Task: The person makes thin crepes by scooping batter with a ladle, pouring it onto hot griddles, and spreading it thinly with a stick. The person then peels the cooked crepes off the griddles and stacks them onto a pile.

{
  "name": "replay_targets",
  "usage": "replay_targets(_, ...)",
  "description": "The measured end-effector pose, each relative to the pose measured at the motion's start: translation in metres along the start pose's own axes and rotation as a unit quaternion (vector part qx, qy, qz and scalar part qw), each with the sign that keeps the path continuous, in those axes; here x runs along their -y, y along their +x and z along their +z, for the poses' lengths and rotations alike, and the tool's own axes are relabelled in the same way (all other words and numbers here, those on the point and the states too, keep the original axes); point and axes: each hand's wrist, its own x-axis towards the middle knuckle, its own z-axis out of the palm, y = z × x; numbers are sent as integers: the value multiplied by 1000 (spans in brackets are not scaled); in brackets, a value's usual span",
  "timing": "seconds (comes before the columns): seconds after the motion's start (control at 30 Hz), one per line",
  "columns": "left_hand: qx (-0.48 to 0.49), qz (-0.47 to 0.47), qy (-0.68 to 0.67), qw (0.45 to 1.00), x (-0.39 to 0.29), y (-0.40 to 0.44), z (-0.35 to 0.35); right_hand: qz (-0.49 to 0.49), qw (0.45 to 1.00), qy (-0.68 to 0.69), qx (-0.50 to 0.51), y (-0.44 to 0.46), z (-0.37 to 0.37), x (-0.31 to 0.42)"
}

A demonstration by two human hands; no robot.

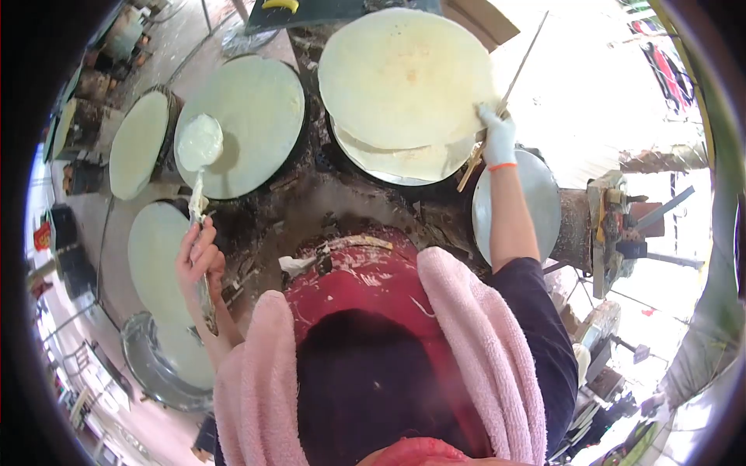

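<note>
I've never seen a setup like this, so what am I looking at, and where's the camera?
There's no machine here, just a person working with two hands. The single picture comes from a camera on their head, looking forward and down, so the pink towel and red apron are their own. Around them stand round plates, several covered with something pale; the grey one at the right looks uncoated. The left hand holds a ladle of thick, pale mixture above one coated plate. The right hand, in a light glove, grips a thin stick beside a big pale sheet.
</note>
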Motion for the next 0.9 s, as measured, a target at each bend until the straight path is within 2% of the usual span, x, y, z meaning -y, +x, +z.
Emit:
replay_targets(0.07, 2, 20, -13, 1000, 6, -3, 5, 23, 999, -41, 24, -5, -6, -44)
replay_targets(0.13, 0, 25, -41, 999, 10, -9, 9, 4, 1000, 10, 29, -14, -7, -88)
replay_targets(0.2, 7, 24, -57, 998, 19, -13, 10, 9, 996, -94, 7, -24, -15, -117)
replay_targets(0.23, 16, 26, -65, 997, 20, -16, 10, -19, 979, -199, -39, -28, -17, -118)
replay_targets(0.3, 34, 31, -82, 996, 24, -19, 10, -76, 904, -401, -126, -42, -15, -113)
replay_targets(0.4, 51, 50, -96, 993, 33, -28, 19, -62, 884, -454, -90, -66, -16, -79)
replay_targets(0.43, 50, 59, -108, 991, 41, -33, 18, -41, 905, -423, -26, -77, -14, -73)
replay_targets(0.47, 50, 69, -121, 989, 44, -38, 22, -96, 885, -452, 54, -87, -1, -70)
replay_targets(0.53, 53, 85, -126, 987, 50, -50, 24, -292, 828, -432, 205, -103, 28, -71)
replay_targets(0.57, 58, 97, -118, 987, 53, -57, 23, -248, 761, -530, 282, -110, 40, -67)
replay_targets(0.6, 62, 112, -110, 986, 56, -66, 22, -306, 728, -532, 306, -110, 51, -76)
replay_targets(0.67, 58, 131, -118, 983, 63, -84, 18, -381, 719, -481, 326, -104, 72, -73)
replay_targets(0.77, 61, 154, -108, 980, 71, -113, 14, -442, 665, -484, 358, -87, 86, -83)
replay_targets(0.9, 45, 208, -139, 967, 75, -151, 0, -419, 642, -525, 369, -76, 89, -85)
